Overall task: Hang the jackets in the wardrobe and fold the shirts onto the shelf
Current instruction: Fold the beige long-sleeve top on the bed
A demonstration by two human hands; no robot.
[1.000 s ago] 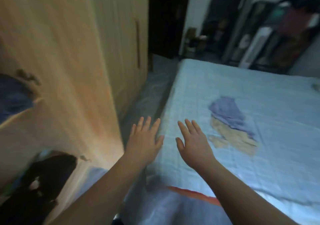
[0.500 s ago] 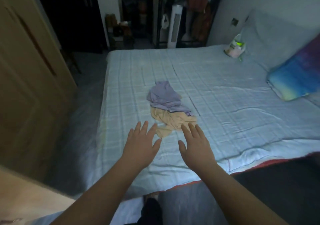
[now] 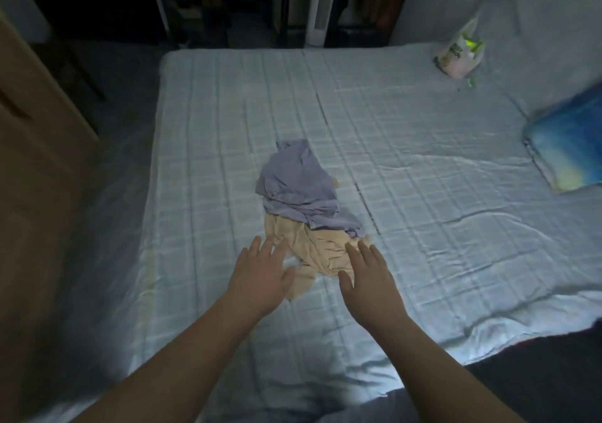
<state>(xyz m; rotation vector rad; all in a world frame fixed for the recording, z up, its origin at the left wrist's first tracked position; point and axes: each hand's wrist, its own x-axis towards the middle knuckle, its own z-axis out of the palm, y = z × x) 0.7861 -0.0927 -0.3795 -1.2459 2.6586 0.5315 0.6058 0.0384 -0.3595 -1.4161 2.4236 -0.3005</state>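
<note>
Both hands are out flat over the bed, fingers straight and a bit spread, holding nothing. The beige shirt is bunched up right between them: its near end sits between the two thumbs and the rest runs off past the fingertips. The lilac shirt lies on top of its far end, well beyond the fingers. It's dim and a bit smeary, so I honestly can't tell if the left hand or the right hand is actually touching the cloth or just hovering over it.

My guess is the beige one gets picked up first for folding. The catch is that the lilac one overlaps it, so pulling the beige toward the wrists could drag the lilac along and tangle the two. It's also pretty crumpled, so a grab at some random bunch instead of the shoulders or hem means a lopsided fold. The wardrobe door is off beyond the left pinky.
</note>
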